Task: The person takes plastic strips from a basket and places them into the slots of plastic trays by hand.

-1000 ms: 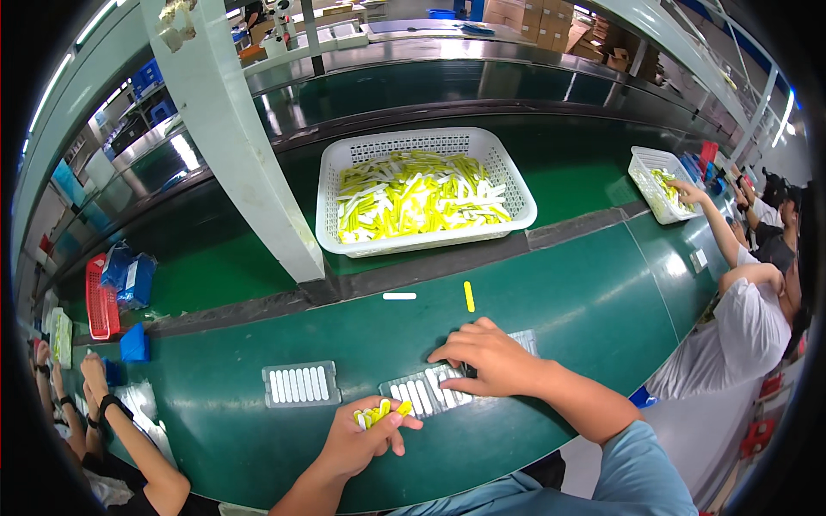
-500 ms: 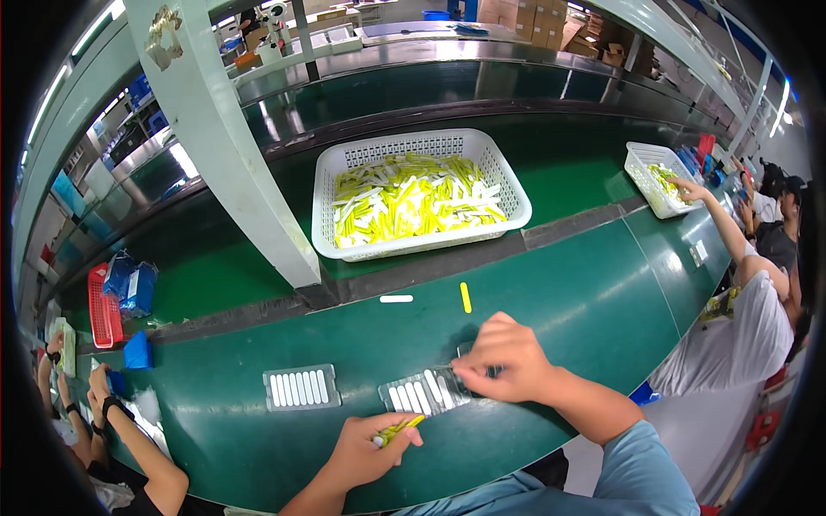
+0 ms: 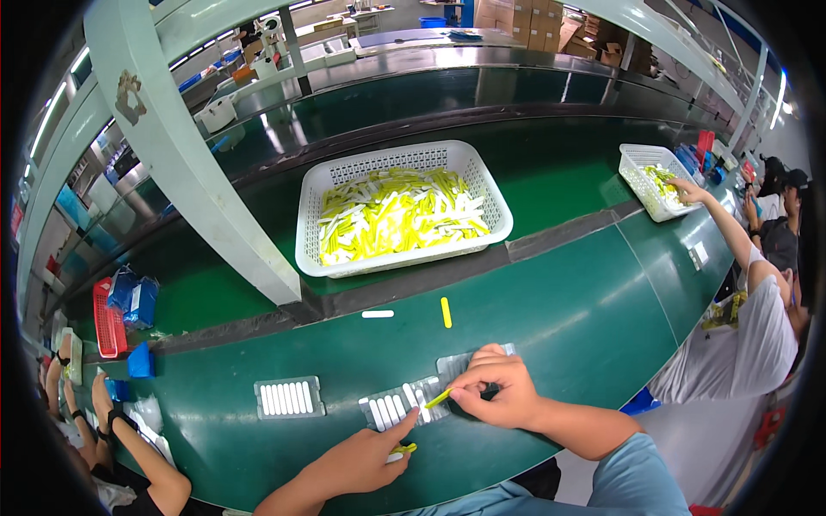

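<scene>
My right hand (image 3: 503,391) pinches one yellow strip (image 3: 438,398) over the right part of a clear plastic tray (image 3: 437,415). White strips (image 3: 387,411) lie side by side in that tray, one of them tilted. My left hand (image 3: 366,456) is closed around a few small yellow and white strips (image 3: 399,453), its index finger stretched out to the tray. A second clear tray (image 3: 320,404) to the left holds a row of white strips. Partly behind my right hand lies another clear tray (image 3: 449,367). How many strips my left hand holds is hidden.
Beyond the trays, a white basket (image 3: 310,249) is heaped with yellow and white strips. A loose white strip (image 3: 377,315) and a yellow strip (image 3: 446,313) lie on the green table (image 3: 568,318). A grey post (image 3: 215,189) rises at left. Co-workers sit on both sides.
My right hand now has a yellow strip, its tip brought to the tray. My left hand has turned, pointing its index finger at the tray. The whole view has shifted slightly.
</scene>
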Tool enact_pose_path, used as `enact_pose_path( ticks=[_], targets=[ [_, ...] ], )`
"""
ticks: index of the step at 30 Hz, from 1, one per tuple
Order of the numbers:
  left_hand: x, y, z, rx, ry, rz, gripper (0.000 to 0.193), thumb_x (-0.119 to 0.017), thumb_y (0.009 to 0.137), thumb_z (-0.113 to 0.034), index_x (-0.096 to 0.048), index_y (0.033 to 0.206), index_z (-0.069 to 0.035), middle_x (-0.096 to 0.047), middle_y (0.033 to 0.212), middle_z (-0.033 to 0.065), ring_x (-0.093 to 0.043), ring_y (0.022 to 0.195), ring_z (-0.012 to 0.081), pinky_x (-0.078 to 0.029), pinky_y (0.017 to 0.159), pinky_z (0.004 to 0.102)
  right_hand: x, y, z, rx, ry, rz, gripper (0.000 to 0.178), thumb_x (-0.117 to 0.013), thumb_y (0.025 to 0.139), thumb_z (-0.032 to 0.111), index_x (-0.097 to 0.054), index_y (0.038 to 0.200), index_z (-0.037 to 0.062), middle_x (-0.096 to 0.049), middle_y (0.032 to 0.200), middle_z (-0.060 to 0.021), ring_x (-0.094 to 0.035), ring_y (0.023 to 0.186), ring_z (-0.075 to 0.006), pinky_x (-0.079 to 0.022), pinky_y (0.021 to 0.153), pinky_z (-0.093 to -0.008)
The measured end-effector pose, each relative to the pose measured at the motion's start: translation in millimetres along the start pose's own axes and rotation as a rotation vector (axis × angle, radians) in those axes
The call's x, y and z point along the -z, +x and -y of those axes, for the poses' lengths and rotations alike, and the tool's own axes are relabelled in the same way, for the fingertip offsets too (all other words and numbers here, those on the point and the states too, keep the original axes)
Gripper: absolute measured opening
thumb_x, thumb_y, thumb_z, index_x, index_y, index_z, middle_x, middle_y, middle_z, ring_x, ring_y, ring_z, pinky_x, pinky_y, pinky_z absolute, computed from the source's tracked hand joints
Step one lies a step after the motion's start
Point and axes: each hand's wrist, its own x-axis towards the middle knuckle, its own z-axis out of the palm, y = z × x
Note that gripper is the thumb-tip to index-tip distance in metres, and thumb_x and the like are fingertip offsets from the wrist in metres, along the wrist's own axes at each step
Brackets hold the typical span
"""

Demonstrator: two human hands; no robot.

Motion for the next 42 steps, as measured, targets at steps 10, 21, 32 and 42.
enact_pose_path(
  ticks=[10,21,32,42],
  targets=[
    [7,-10,-12,0.062,0.042,-0.035,0.073,-0.062,0.094,-0.020,-0.030,0.160,-0.017,-0.071,0.085,0.0223,-0.069,0.081,0.0438,-0.055,0.080,0.0476,1,-8,-7,-0.163,0.119,-0.030,0.003,-0.077,0.085,0.010,-0.078,0.087,0.0080,-0.067,0.070,0.0026,-0.051,0.063,-0.0094,-0.038,0.073,-0.0286],
    [2,-7,-17,0.018,0.242,0.000,0.071,-0.060,0.093,-0.017,-0.031,0.158,-0.010,-0.071,0.087,0.0217,-0.068,0.079,0.0450,-0.055,0.073,0.0517,1,-4,-3,0.082,-0.205,-0.039,0.006,-0.079,0.079,0.009,-0.078,0.084,0.0125,-0.058,0.064,0.0040,-0.050,0.063,-0.0128,-0.037,0.074,-0.0307],
    [-8,-15,-10,-0.082,-0.144,-0.318,0.067,-0.065,0.095,-0.016,-0.037,0.156,-0.010,-0.075,0.090,0.0187,-0.072,0.077,0.0386,-0.058,0.075,0.0407,-18,-14,6,0.616,-0.526,0.035,0.019,-0.085,0.072,0.014,-0.076,0.089,0.0153,-0.051,0.071,0.0068,-0.050,0.068,-0.0130,-0.040,0.076,-0.0340],
    [-30,-2,26,-0.124,-1.433,-0.055,0.047,-0.056,0.103,-0.008,-0.046,0.147,0.002,-0.066,0.085,0.0106,-0.052,0.057,0.0095,-0.039,0.049,0.0230,-25,-16,6,0.541,-0.330,-0.012,0.017,-0.084,0.072,0.014,-0.075,0.087,0.0161,-0.059,0.073,0.0096,-0.052,0.065,-0.0107,-0.039,0.076,-0.0326]
  ],
)
